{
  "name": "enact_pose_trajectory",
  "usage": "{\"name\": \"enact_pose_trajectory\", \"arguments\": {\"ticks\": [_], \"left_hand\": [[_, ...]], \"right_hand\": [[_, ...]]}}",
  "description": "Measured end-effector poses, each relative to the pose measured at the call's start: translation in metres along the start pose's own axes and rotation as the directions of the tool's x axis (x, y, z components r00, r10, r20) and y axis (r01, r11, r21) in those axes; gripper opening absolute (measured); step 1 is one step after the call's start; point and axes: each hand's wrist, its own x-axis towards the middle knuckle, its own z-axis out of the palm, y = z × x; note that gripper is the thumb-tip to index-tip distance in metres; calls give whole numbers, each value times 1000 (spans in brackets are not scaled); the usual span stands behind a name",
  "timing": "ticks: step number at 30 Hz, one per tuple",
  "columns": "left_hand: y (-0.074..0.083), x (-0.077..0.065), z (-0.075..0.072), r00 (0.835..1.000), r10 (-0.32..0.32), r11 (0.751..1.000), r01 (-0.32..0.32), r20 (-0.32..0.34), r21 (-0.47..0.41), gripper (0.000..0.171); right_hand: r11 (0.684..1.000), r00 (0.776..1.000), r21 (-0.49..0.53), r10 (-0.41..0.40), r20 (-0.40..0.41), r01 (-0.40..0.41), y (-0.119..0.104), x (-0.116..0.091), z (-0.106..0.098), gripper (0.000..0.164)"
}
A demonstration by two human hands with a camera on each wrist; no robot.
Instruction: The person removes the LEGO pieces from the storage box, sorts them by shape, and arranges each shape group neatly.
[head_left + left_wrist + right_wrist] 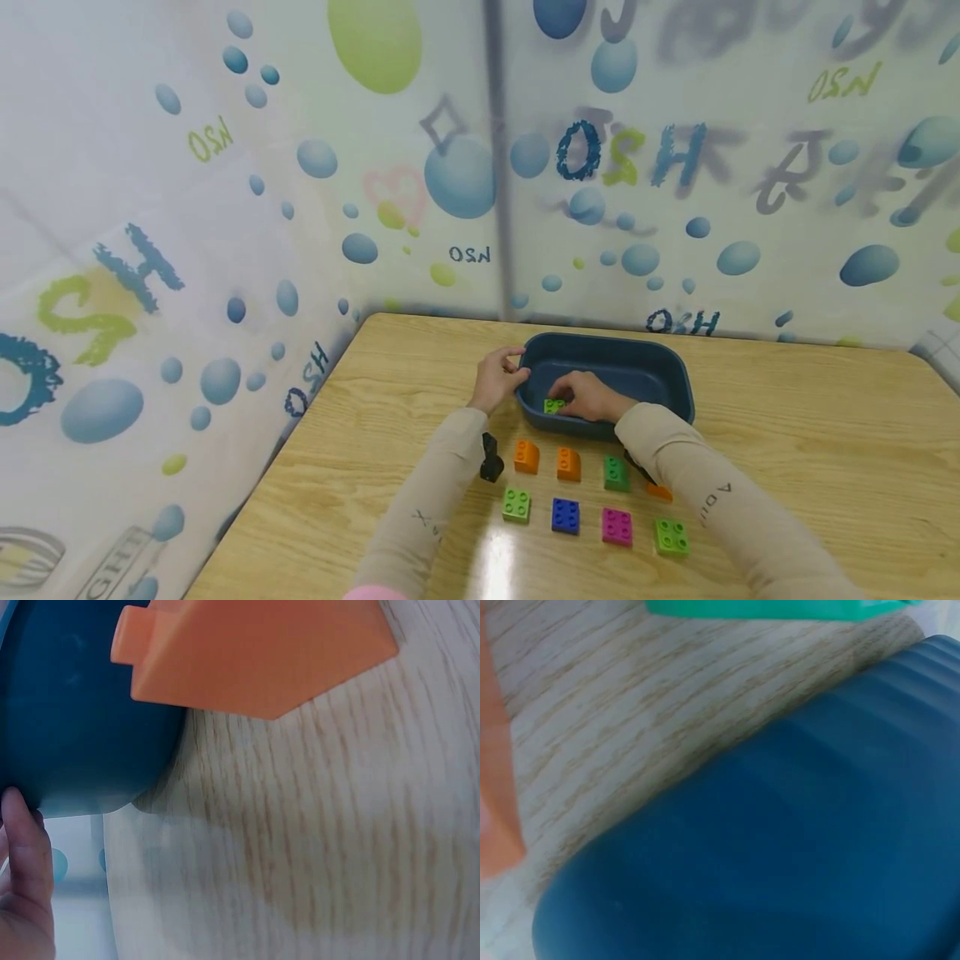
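A dark blue plastic bin (663, 354) stands near the table's back edge. My left hand (498, 380) is at its left end, holding the rim; in the left wrist view, fingers (28, 851) touch the bin's wall (82, 735). Inside the bin, my right hand (588, 396) pinches a light green building brick (553, 406) near the front left of the floor. The right wrist view shows only the bin's outer wall (780, 825), a green brick (765, 606) and part of an orange brick (495, 772); the hand itself is out of that view.
Two rows of bricks lie before the bin: orange bricks (527, 457) and a green brick (616, 472) behind, light green (516, 505), blue (566, 516) and magenta bricks (617, 527) in front. Another orange brick (660, 492) is partly under the right sleeve. A printed curtain (420, 283) hangs behind the table.
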Motion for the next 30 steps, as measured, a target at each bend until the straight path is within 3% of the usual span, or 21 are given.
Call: {"name": "enact_pose_trajectory", "arguments": {"ticks": [10, 16, 30], "left_hand": [[-3, -1, -2, 1000, -15, 999, 16, 10, -35, 34], [-4, 1, 0, 1000, -13, 1000, 13, 4, -22, 35], [-3, 1, 2, 1000, 16, 999, -16, -12, 39, 34]], "right_hand": [[1000, 1000, -28, 12, -18, -12, 2, 4, 1, 31], [1000, 1000, -25, 14, -12, -14, 4, 3, 2, 28], [993, 994, 79, 95, -58, -90, 2, -7, -13, 31]]}}
